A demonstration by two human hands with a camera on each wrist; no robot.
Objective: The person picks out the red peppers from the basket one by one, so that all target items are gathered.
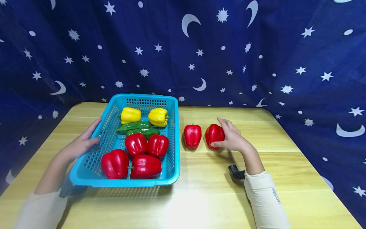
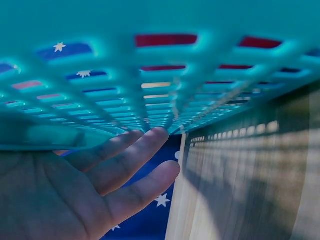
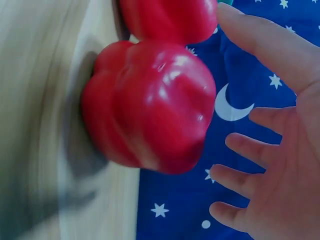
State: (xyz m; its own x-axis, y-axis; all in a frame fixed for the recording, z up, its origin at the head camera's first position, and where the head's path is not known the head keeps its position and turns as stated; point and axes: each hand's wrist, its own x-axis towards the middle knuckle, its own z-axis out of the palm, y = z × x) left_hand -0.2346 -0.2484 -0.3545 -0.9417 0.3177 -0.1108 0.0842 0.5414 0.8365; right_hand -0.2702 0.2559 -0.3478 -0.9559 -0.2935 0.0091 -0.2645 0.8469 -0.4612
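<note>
A blue plastic basket (image 1: pixel 178 143) holds two yellow bell peppers (image 1: pixel 130 115), two green peppers (image 1: pixel 132 126) and several red bell peppers (image 1: pixel 115 163). My left hand (image 1: pixel 83 143) grips the basket's left rim, thumb over the edge. In the left wrist view the fingers (image 2: pixel 142 155) lie along the outside of the slotted wall. Right of the basket, two red bell peppers stand on the table. My right hand (image 1: pixel 233 138) is spread beside the right-hand red bell pepper (image 1: pixel 213 135); the right wrist view shows a gap between palm and pepper. Left of that stands the other red bell pepper (image 1: pixel 192 136).
The wooden table (image 1: pixel 286 178) ends at a dark blue curtain (image 1: pixel 160 31) with white moons and stars. A black wrist camera (image 1: pixel 236 172) sits at my right wrist. A shadow falls on the table below the basket's front edge.
</note>
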